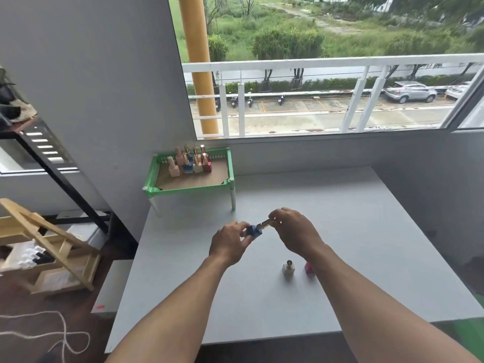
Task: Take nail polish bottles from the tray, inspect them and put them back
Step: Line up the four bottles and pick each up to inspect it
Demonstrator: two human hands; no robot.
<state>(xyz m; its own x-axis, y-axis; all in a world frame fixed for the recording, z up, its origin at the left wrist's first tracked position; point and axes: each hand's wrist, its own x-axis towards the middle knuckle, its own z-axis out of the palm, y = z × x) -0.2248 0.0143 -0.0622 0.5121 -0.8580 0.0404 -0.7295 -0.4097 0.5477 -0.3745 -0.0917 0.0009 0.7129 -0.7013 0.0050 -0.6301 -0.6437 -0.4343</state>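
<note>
- The blue nail polish bottle (253,230) is held above the middle of the grey table (340,231), tipped on its side, its gold cap (266,223) pointing toward 2 o'clock.
- The left hand (231,243) pinches the square blue body between thumb and fingertips; the right hand (294,231) closes its fingers around the cap. Both hands are closed on the one bottle.
- Judging by its look, the bottle is small, light and rigid, probably glass, so a drop onto the hard table could chip it. The flat faces of the body give the surest hold; the smooth metallic cap likely slips more easily and may unscrew if twisted.
- A cream bottle with a gold cap (288,271) stands upright on the table at 5 o'clock from the hands. Just beside it, to its right, a pink-red bottle (309,268) is partly hidden by the right forearm.
- The green tray (230,166) stands on short white legs at 11 o'clock, against the wall, holding a cluster of upright bottles (190,161) at its back left; the front of its brown floor is bare, so a return spot looks easy.
- The table is smooth, flat and matte.
- A window (327,66) at 12 to 2 o'clock looks onto a white railing and parked cars. A wooden rack (47,252) sits on the floor at 9 o'clock.
</note>
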